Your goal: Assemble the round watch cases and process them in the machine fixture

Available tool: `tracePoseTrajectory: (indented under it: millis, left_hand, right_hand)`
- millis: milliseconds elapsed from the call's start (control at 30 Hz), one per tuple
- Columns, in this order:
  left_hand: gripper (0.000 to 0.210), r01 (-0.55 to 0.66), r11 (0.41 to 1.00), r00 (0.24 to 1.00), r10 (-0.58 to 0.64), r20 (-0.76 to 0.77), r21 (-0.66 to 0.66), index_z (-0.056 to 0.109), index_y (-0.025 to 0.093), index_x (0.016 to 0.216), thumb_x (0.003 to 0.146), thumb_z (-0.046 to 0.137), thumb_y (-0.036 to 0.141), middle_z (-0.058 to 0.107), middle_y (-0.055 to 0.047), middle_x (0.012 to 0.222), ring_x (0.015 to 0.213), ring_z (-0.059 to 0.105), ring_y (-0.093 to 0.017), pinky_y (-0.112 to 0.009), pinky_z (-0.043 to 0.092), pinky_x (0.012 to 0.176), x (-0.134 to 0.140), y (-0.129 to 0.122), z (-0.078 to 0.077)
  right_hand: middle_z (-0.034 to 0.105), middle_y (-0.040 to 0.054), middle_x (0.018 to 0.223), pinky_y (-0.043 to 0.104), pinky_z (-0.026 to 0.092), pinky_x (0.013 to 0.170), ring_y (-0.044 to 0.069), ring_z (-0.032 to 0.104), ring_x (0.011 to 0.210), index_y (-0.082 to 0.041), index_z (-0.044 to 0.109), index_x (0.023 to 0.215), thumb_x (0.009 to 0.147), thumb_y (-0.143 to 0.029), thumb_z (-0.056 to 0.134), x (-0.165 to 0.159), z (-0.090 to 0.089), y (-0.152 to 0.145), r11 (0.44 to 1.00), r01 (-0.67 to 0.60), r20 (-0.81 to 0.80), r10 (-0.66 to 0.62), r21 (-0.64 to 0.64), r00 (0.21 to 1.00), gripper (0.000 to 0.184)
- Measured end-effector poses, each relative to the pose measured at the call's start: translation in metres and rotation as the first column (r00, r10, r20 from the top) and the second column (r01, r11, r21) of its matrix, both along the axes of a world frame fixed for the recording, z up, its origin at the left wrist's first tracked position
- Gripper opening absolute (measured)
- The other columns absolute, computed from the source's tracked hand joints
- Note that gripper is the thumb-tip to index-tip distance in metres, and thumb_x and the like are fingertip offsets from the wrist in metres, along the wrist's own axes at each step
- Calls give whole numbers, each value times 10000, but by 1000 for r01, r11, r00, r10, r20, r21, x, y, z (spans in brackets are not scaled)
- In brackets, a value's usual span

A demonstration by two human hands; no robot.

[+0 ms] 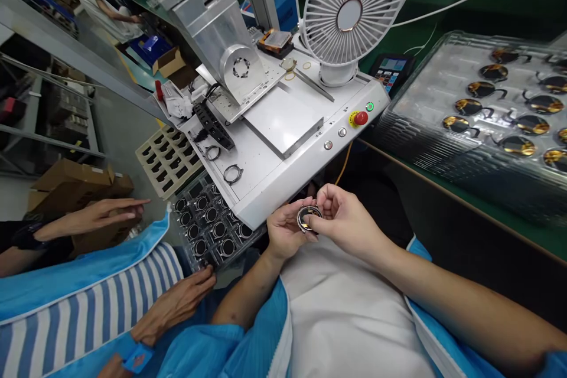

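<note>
My left hand [284,231] holds a round watch case [301,221] by its edge, close to my body and in front of the white machine. Black and gold parts show inside the case. My right hand [349,221] is closed on the same case from the other side, its thumb pressing on the face and the fingers at the rim. The fingertips partly cover the case, so fine details inside are hidden.
A white machine base [274,189] carries a fan [354,6], tweezers [314,84], a red button [361,118] and ring-shaped cases [233,174]. Right stand clear trays [411,94] of round displays. Left, a co-worker's hand [177,301] touches a tray [194,254] of watch cases.
</note>
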State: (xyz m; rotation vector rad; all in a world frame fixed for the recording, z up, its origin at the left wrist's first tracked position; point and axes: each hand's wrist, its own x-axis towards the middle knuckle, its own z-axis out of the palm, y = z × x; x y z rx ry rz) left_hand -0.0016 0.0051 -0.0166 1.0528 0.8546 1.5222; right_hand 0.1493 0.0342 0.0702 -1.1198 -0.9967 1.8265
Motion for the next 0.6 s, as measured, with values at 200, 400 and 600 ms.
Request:
tracePoseTrajectory:
  millis: [200,400,600]
  left_hand:
    - [632,-16,999,1000,16,13,39,786,340,1161,571,1010,305,817,-43,1145,1008,806,-253,-352,684,868,3,1,4]
    - [566,-15,998,1000,16,-10,61,788,346,1162,635,981,270,803,-56,1180,995,809,-242,-339,680,869,3,-1,3]
    - [590,-114,993,989,117,-89,36,799,320,1135,584,1001,259,809,-77,1161,993,810,-278,-424,675,909,4,-3,0]
  right_hand:
    - [570,-75,575,204,443,481,116,597,506,-229,438,732,632,-257,871,1,-5,4,999,-8,-69,6,-35,998,445]
    - [678,17,598,219,488,474,127,602,503,-192,531,722,635,-476,933,13,-20,9,968,-211,-32,208,-137,978,500]
    - [647,6,525,206,481,405,100,531,412,-195,488,635,586,-538,954,4,-26,8,975,-171,-150,149,-145,977,580]
